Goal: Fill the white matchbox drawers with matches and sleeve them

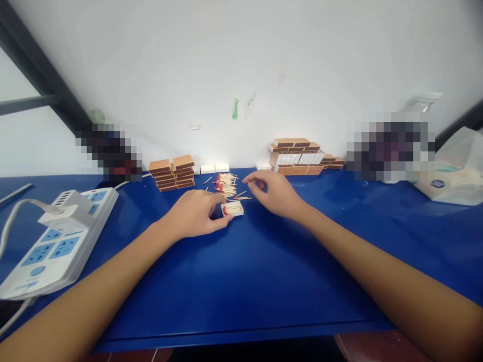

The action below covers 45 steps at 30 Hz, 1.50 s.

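Note:
My left hand (199, 213) grips a small white matchbox tray (240, 213) by its left end, thumb in front and fingers behind. Several red-tipped matches (232, 208) lie inside the tray. Just behind it, a loose heap of matches (225, 185) is spread on the blue table, mostly with red heads to the left. To the right of the heap, my right hand (273, 190) hovers with thumb and forefinger curved and apart, and nothing shows between them. A few stray matches (241, 197) lie between the right hand and the tray.
Stacked matchboxes (173, 173) stand back left, with a larger stack (296, 158) back right. White trays (214, 168) rest against the wall. A power strip (64, 246) with cables occupies the left side of the blue table (241, 286); a tissue pack (449, 181) sits far right.

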Tool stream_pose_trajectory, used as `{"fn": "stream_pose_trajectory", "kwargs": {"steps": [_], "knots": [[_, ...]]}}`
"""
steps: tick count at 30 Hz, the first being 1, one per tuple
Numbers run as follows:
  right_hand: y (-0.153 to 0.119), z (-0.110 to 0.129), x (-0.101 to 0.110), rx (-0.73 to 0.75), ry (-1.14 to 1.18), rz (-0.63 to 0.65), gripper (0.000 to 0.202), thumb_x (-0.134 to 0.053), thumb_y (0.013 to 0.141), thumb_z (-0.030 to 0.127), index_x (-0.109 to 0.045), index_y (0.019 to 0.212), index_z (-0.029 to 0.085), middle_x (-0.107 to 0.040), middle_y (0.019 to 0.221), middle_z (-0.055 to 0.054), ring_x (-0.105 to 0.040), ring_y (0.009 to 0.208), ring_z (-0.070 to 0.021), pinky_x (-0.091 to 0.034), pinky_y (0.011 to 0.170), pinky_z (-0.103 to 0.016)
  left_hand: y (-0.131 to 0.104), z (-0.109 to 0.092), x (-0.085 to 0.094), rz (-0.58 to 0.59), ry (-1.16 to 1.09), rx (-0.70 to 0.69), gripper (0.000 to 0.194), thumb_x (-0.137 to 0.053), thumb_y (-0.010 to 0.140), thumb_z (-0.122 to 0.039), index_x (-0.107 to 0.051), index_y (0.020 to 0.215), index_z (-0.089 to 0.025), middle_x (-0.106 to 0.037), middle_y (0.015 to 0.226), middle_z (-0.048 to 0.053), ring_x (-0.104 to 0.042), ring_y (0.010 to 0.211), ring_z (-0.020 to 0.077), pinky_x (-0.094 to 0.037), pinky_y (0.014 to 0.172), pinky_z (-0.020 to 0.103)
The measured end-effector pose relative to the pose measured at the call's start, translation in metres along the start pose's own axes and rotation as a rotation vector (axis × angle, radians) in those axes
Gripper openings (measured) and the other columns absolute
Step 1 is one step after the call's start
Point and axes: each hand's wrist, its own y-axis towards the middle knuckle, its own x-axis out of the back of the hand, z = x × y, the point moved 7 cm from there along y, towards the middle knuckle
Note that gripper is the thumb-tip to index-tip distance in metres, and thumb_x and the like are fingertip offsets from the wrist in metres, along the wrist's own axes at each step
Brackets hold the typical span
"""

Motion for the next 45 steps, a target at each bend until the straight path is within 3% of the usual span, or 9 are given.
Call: {"fn": "stream_pose_trajectory", "kwargs": {"steps": [4, 7, 10, 15, 18, 22, 27, 45], "knots": [[0.000, -0.016, 0.003, -0.216, 0.220, 0.002, 0.012, -0.067, 0.088, 0.026, -0.074, 0.092, 0.018, -0.077, 0.086, -0.006, -0.066, 0.073, -0.0178, -0.050, 0.070, -0.033, -0.001, 0.001, 0.001, -0.017, -0.003, 0.007, 0.032, -0.063, 0.090, -0.049, -0.074, 0.095, -0.019, -0.065, 0.066, -0.002, -0.057, 0.058, 0.0140, -0.035, 0.057, 0.029], [-0.002, -0.019, 0.002, -0.284, 0.362, 0.057, 0.013, -0.073, 0.085, 0.030, -0.075, 0.089, 0.017, -0.079, 0.087, -0.008, -0.071, 0.080, -0.0199, -0.053, 0.076, -0.033, -0.001, 0.000, 0.001, -0.005, -0.013, -0.001, 0.031, -0.063, 0.090, -0.048, -0.073, 0.093, -0.019, -0.065, 0.066, -0.002, -0.058, 0.059, 0.0140, -0.035, 0.058, 0.029], [-0.004, -0.020, -0.005, -0.303, 0.360, 0.143, 0.015, -0.075, 0.083, 0.031, -0.076, 0.088, 0.017, -0.078, 0.082, -0.006, -0.068, 0.073, -0.0175, -0.050, 0.071, -0.031, 0.000, -0.002, 0.001, 0.020, -0.020, -0.008, 0.029, -0.063, 0.090, -0.047, -0.072, 0.089, -0.019, -0.065, 0.065, -0.002, -0.057, 0.058, 0.0136, -0.035, 0.057, 0.028], [-0.006, -0.025, -0.018, -0.252, 0.144, 0.255, 0.015, -0.079, 0.081, 0.035, -0.079, 0.082, 0.020, -0.060, 0.061, 0.002, -0.046, 0.055, -0.0127, -0.036, 0.057, -0.029, 0.000, -0.002, 0.001, 0.016, -0.029, -0.013, 0.029, -0.063, 0.090, -0.047, -0.073, 0.091, -0.020, -0.064, 0.065, -0.002, -0.057, 0.058, 0.0137, -0.035, 0.057, 0.028], [-0.007, -0.024, -0.019, -0.151, 0.077, 0.219, 0.016, -0.080, 0.080, 0.032, -0.077, 0.091, 0.021, -0.067, 0.082, -0.002, -0.051, 0.067, -0.0147, -0.042, 0.066, -0.030, -0.001, -0.003, 0.001, 0.018, -0.029, -0.021, 0.029, -0.063, 0.090, -0.048, -0.072, 0.088, -0.020, -0.064, 0.065, -0.002, -0.056, 0.057, 0.0135, -0.035, 0.056, 0.028], [-0.007, -0.017, -0.021, 0.024, -0.007, 0.202, 0.024, -0.070, 0.091, 0.029, -0.072, 0.114, 0.023, -0.063, 0.106, -0.008, -0.055, 0.090, -0.0203, -0.046, 0.085, -0.035, -0.001, -0.003, 0.000, 0.019, -0.023, -0.019, 0.029, -0.064, 0.090, -0.047, -0.072, 0.089, -0.020, -0.065, 0.065, -0.002, -0.057, 0.057, 0.0138, -0.035, 0.056, 0.028], [-0.006, -0.016, -0.026, 0.050, -0.078, 0.259, 0.010, -0.063, 0.097, 0.027, -0.068, 0.093, 0.020, -0.061, 0.101, -0.008, -0.054, 0.097, -0.0224, -0.044, 0.089, -0.036, 0.000, 0.001, 0.001, 0.013, -0.013, -0.005, 0.031, -0.064, 0.090, -0.049, -0.073, 0.095, -0.019, -0.065, 0.066, -0.001, -0.057, 0.058, 0.0146, -0.035, 0.058, 0.029], [-0.013, -0.006, -0.031, 0.136, -0.416, 0.340, 0.018, -0.048, 0.104, 0.020, -0.062, 0.095, 0.015, -0.062, 0.103, -0.014, -0.055, 0.095, -0.0259, -0.044, 0.085, -0.038, 0.000, 0.003, 0.000, -0.008, 0.007, -0.026, 0.030, -0.063, 0.091, -0.048, -0.071, 0.092, -0.018, -0.065, 0.066, -0.001, -0.057, 0.057, 0.0140, -0.035, 0.057, 0.028]]}}
